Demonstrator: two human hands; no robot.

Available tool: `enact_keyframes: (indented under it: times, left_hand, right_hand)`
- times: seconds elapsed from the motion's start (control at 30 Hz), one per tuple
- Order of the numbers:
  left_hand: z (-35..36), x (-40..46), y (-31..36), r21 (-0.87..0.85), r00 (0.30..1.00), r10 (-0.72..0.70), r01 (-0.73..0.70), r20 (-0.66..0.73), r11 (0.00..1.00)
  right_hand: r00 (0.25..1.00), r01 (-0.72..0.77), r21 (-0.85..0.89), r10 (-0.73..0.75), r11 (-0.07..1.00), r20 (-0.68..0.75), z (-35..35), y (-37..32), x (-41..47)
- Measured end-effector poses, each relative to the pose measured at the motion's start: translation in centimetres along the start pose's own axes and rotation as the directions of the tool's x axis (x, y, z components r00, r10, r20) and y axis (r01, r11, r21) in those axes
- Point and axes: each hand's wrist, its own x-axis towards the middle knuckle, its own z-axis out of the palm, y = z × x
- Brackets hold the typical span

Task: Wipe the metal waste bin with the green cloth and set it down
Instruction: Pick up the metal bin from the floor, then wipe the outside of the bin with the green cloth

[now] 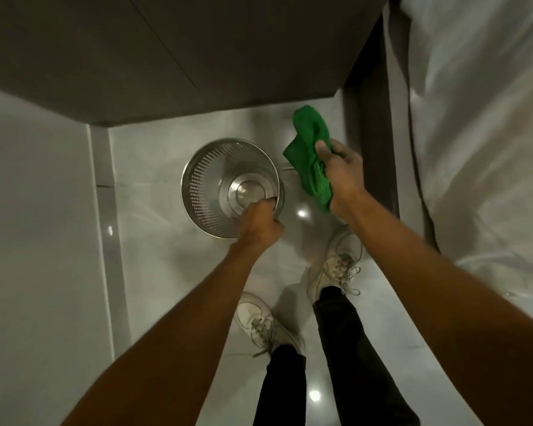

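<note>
A round metal waste bin (pixel 211 176) with perforated walls stands upright on the pale floor, and I look straight down into its shiny, empty inside. My left hand (pixel 259 221) grips the near right part of its rim, fingers curled over the edge. To the right of the bin, my right hand (pixel 340 167) holds a crumpled green cloth (pixel 310 155), raised above the floor and apart from the bin.
A dark cabinet (pixel 197 50) overhangs the floor just behind the bin. A white wall with a skirting strip (pixel 106 210) runs along the left. A bed with white sheets (pixel 480 133) and a dark frame (pixel 370 118) lies at right. My white shoes (pixel 336 265) stand on the glossy tiles.
</note>
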Motion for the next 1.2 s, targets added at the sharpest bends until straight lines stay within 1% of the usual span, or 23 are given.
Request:
enact_keyframes:
  times: [0.13,0.2,0.23,0.3,0.4,0.47,0.53,0.6,0.67,0.73,0.8,0.87,0.9,0.97,1.0,1.03,1.07,1.1,1.13,1.17,1.2]
  left_hand:
    - [-2.3,-1.5,-3.5,-0.12,0.979,0.063,-0.087,-0.193,0.989]
    - [-4.1,-2.7,-5.7,-0.151,0.97,0.027,-0.065,-0.24,0.986]
    - [-5.3,-3.3,-7.1,-0.189,0.967,-0.012,-0.037,-0.255,0.981]
    - [-7.1,-4.4,-9.3,-0.343,0.966,-0.091,0.002,-0.244,0.939]
    - [-9.1,-5.1,-12.5,-0.556,0.972,-0.148,0.021,-0.184,0.831]
    - [-9.9,-5.0,-13.9,-0.625,0.972,-0.163,0.022,-0.169,0.78]
    - [-10.4,-4.7,-14.6,-0.656,0.968,-0.179,0.022,-0.173,0.754]
    - [-10.6,-4.4,-15.0,-0.607,0.967,-0.157,0.004,-0.199,0.795]
    - [-10.6,-4.2,-15.5,-0.562,0.966,-0.159,0.016,-0.205,0.827]
    - [-10.4,-4.5,-16.2,-0.593,0.963,-0.197,0.05,-0.185,0.804]
    - [-10.0,-4.8,-16.9,-0.636,0.964,-0.211,0.063,-0.16,0.769]
    - [-10.1,-5.1,-16.9,-0.649,0.966,-0.17,0.002,-0.197,0.761]
    - [-10.0,-5.1,-16.8,-0.653,0.967,-0.121,-0.055,-0.222,0.756]
    - [-10.0,-4.8,-16.8,-0.63,0.962,-0.008,-0.173,-0.274,0.757]
    - [-10.0,-4.8,-17.5,-0.626,0.96,-0.016,-0.17,-0.28,0.761]
    - [-9.7,-4.5,-18.6,-0.658,0.96,-0.08,-0.121,-0.268,0.744]
    - [-9.7,-4.7,-19.5,-0.688,0.951,-0.15,-0.081,-0.27,0.721]
    - [-9.5,-4.9,-20.7,-0.707,0.938,-0.207,-0.054,-0.278,0.705]
    - [-9.2,-5.1,-22.0,-0.707,0.928,-0.248,-0.023,-0.279,0.707]
    - [-9.0,-5.2,-22.9,-0.708,0.923,-0.276,0.006,-0.268,0.706]
    - [-8.8,-5.2,-23.3,-0.711,0.926,-0.285,0.026,-0.247,0.702]
  right_hand:
    - [1.0,0.008,0.036,-0.008,0.999,-0.003,-0.2,0.5,-0.5]
    - [1.0,0.001,0.055,0.0,0.998,-0.025,-0.2,0.9,-0.8]
    - [0.999,-0.001,0.053,0.003,0.999,-0.032,0.3,1.3,-0.8]
    - [0.999,0.004,0.012,-0.004,1.0,-0.047,1.0,2.1,-1.0]
    - [0.997,0.06,-0.128,-0.065,0.99,-0.039,3.5,3.7,-1.1]
    - [0.992,0.127,-0.23,-0.13,0.965,0.003,5.5,5.2,-1.2]
    - [0.98,0.198,-0.33,-0.191,0.923,0.055,7.8,6.4,-1.7]
    - [0.951,0.309,-0.407,-0.288,0.86,0.115,10.4,7.1,-2.5]
    - [0.891,0.451,-0.462,-0.41,0.764,0.192,12.7,7.7,-3.2]
    - [0.828,0.557,-0.529,-0.481,0.641,0.288,14.9,8.0,-3.8]
    - [0.778,0.619,-0.561,-0.525,0.55,0.345,17.1,8.5,-4.2]
    - [0.709,0.693,-0.569,-0.564,0.443,0.424,19.7,9.3,-5.0]
    - [0.664,0.734,-0.576,-0.557,0.36,0.498,21.0,10.3,-5.3]
    - [0.578,0.806,-0.553,-0.477,0.21,0.662,23.3,12.8,-5.5]
    - [0.532,0.84,-0.517,-0.434,0.164,0.727,23.8,13.9,-5.2]
    - [0.482,0.87,-0.478,-0.416,0.123,0.771,23.5,15.1,-4.0]
    - [0.448,0.884,-0.461,-0.428,0.081,0.785,22.7,15.6,-2.7]
    - [0.46,0.868,-0.494,-0.454,0.049,0.763,21.4,16.0,-0.9]
    - [0.533,0.811,-0.584,-0.471,0.046,0.703,19.8,16.7,1.3]
    - [0.654,0.706,-0.704,-0.457,0.081,0.603,17.9,17.1,3.5]
    - [0.783,0.567,-0.807,-0.409,0.161,0.469,15.9,17.3,5.1]
